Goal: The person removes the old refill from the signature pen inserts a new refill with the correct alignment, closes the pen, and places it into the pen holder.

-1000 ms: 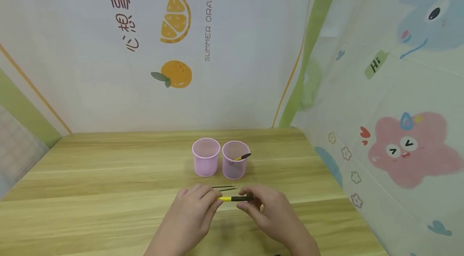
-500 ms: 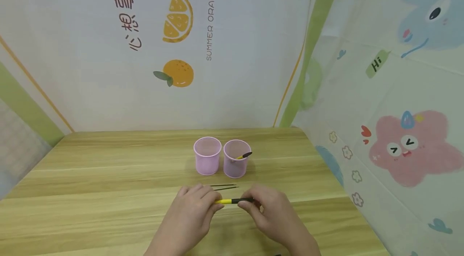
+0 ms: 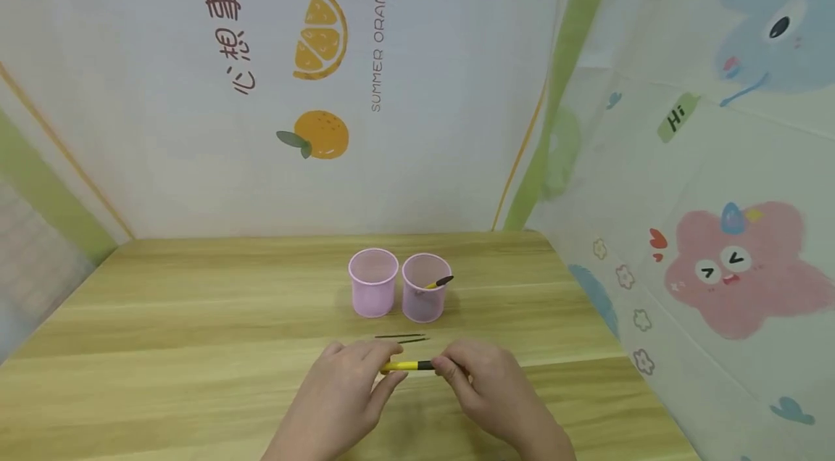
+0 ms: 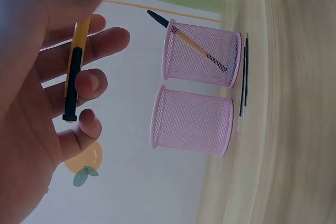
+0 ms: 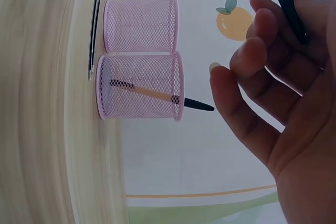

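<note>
A yellow and black ballpoint pen [image 3: 407,366] lies level between both hands above the table. My left hand [image 3: 349,385] holds its yellow part, thumb on one side and fingers on the other; the black clip and push button [image 4: 70,115] show in the left wrist view. My right hand [image 3: 485,381] pinches the black grip end [image 5: 286,3], whose tip points into the palm. Behind the hands, two thin black pen refills [image 3: 407,338] lie on the table. Two pink mesh pen holders stand beyond them; the right holder [image 3: 422,305] contains another yellow and black pen [image 3: 440,282].
The left pink mesh holder [image 3: 372,299] stands beside the right one, with nothing visible inside. The wood-grain table [image 3: 196,338] ends at a printed white cloth [image 3: 424,156] at the back. Another printed cloth [image 3: 652,178] hangs along the right side.
The right fingers have closed further over the pen's black end, so less black shows. The left thumb and forefinger have spread slightly. The pen has dropped a little; holders and refills stay put.
</note>
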`<state>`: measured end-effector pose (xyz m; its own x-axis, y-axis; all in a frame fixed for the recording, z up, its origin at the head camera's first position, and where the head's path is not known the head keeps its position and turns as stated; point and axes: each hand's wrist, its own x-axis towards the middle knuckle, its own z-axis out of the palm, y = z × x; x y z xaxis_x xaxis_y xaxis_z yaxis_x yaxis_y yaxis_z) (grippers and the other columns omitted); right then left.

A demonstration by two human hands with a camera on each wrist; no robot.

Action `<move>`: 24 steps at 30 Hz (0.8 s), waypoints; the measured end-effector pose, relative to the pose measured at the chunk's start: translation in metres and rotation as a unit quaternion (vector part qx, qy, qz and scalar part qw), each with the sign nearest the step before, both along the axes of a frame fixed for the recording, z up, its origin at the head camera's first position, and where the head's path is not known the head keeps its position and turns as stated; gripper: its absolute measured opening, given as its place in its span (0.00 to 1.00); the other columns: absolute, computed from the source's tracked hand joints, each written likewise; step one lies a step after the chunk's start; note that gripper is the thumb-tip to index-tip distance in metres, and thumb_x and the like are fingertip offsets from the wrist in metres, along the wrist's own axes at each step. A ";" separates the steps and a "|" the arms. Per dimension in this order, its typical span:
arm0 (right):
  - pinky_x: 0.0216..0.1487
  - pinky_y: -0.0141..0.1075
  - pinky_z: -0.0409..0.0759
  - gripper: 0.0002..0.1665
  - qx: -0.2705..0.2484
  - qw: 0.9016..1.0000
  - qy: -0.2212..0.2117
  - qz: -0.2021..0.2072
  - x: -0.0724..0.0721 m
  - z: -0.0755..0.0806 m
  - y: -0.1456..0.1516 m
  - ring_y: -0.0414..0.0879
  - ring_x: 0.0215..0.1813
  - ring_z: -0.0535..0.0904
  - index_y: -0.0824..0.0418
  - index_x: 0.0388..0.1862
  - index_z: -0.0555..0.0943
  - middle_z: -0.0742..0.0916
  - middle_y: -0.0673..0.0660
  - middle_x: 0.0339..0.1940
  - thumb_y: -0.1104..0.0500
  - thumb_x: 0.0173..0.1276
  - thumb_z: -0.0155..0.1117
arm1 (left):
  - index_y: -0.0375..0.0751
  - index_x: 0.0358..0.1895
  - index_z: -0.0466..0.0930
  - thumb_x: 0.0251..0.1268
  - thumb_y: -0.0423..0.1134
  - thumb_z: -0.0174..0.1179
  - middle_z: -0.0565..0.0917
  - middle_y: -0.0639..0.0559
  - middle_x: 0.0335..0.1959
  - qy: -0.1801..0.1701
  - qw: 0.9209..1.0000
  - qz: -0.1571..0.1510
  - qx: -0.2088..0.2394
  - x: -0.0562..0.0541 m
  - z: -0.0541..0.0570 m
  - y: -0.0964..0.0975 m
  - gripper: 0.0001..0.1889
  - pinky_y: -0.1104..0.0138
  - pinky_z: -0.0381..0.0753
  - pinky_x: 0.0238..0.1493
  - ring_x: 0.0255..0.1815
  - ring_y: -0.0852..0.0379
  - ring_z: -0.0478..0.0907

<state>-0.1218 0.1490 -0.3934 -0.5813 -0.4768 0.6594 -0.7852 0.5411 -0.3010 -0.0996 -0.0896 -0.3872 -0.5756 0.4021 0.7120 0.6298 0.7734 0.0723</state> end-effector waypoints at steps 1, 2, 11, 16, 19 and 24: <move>0.30 0.15 0.67 0.09 0.000 1.000 0.001 -0.001 0.000 0.000 0.000 0.24 0.29 0.65 0.50 0.33 0.84 0.77 0.39 0.23 0.58 0.77 0.68 | 0.50 0.46 0.86 0.58 0.45 0.78 0.91 0.64 0.40 0.003 1.000 0.001 0.000 0.000 0.000 0.000 0.15 0.70 0.73 0.38 0.41 0.66 0.88; 0.31 0.15 0.67 0.09 0.000 1.000 0.002 -0.002 0.000 0.000 0.000 0.24 0.29 0.66 0.50 0.33 0.85 0.77 0.39 0.24 0.58 0.77 0.68 | 0.51 0.45 0.87 0.59 0.45 0.78 0.91 0.64 0.40 0.007 1.000 0.002 -0.001 0.000 -0.001 0.000 0.13 0.69 0.74 0.38 0.41 0.66 0.87; 0.33 0.20 0.77 0.06 -0.015 0.999 -0.031 0.017 0.000 0.003 0.001 0.25 0.32 0.73 0.52 0.45 0.86 0.85 0.40 0.31 0.58 0.72 0.74 | 0.55 0.41 0.88 0.64 0.44 0.74 0.89 0.68 0.35 -0.009 1.000 0.004 -0.005 -0.002 0.001 0.005 0.06 0.67 0.77 0.40 0.38 0.69 0.83; 0.32 0.22 0.79 0.13 -0.017 0.999 -0.032 0.018 0.001 0.005 0.001 0.26 0.32 0.75 0.53 0.47 0.84 0.87 0.42 0.34 0.61 0.68 0.78 | 0.54 0.43 0.89 0.66 0.44 0.74 0.91 0.68 0.37 -0.028 1.000 0.008 -0.012 -0.001 0.003 0.007 0.06 0.66 0.78 0.42 0.39 0.69 0.84; 0.32 0.22 0.79 0.14 -0.024 0.999 -0.032 0.014 0.002 0.005 0.002 0.26 0.32 0.75 0.52 0.45 0.82 0.87 0.42 0.35 0.63 0.66 0.79 | 0.55 0.40 0.88 0.66 0.44 0.73 0.90 0.69 0.36 -0.036 0.999 0.004 -0.013 0.000 0.004 0.009 0.04 0.66 0.78 0.42 0.38 0.70 0.82; 0.36 0.19 0.80 0.16 -0.035 0.999 -0.025 0.022 0.002 0.003 0.003 0.27 0.33 0.79 0.52 0.39 0.81 0.86 0.42 0.37 0.64 0.61 0.82 | 0.57 0.37 0.86 0.65 0.44 0.73 0.87 0.71 0.32 -0.019 1.000 -0.012 -0.018 -0.002 0.001 0.010 0.04 0.67 0.74 0.39 0.35 0.69 0.79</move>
